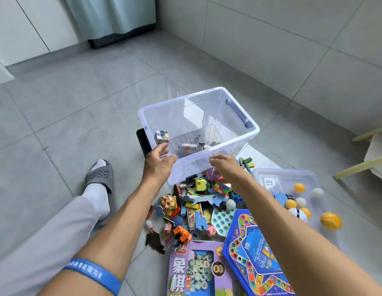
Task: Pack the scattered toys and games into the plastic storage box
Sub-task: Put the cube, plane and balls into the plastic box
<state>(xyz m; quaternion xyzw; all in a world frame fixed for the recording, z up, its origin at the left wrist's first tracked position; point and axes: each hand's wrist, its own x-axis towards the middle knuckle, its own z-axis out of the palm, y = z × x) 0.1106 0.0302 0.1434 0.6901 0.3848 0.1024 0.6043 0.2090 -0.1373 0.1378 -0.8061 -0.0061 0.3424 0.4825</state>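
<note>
The clear plastic storage box (228, 97) stands open on the grey floor tiles. A multicoloured puzzle cube (161, 136) is inside it at the near left wall, just above my left hand (159, 160), whose fingers are spread and empty. My right hand (223, 163) hovers at the box's near rim, fingers loosely bent with nothing in them. A white toy (194, 146) lies on the box's bottom. The pile of scattered toys (196, 199) sits in front of the box, between my forearms.
A purple chess box (196, 272) and a blue board game (254, 253) lie nearest me. A clear lid (282, 178) holds several balls; a yellow ball (331, 221) lies beside it. A black object (142, 142) leans at the box's left. My slippered foot (99, 178) is left; wooden furniture legs (360, 165) right.
</note>
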